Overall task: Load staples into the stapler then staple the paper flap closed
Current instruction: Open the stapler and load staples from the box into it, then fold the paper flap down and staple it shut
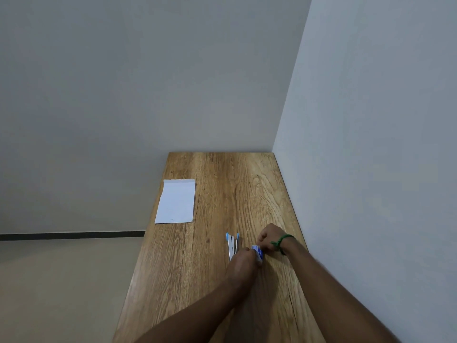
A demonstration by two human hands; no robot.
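**Asker:** Where are the hands?

**Describer:** Both meet at a small blue-and-white staple box (258,252) over a wooden table (222,305). The left hand (243,259) curls round the box's near end, its back to the camera. The right hand (270,237), with a green cord (280,242) on its wrist, pinches the far end with bent fingers.

**Asker:** And the stapler?

**Describer:** The stapler (232,245) lies just left of the grip, opened into a narrow V with its blue tips pointing away. Its near end is hidden behind the left hand.

**Asker:** The paper?

**Describer:** The paper (176,201) is well beyond the grip and to its left, flat at the table's edge, with its flap folded at the far end.
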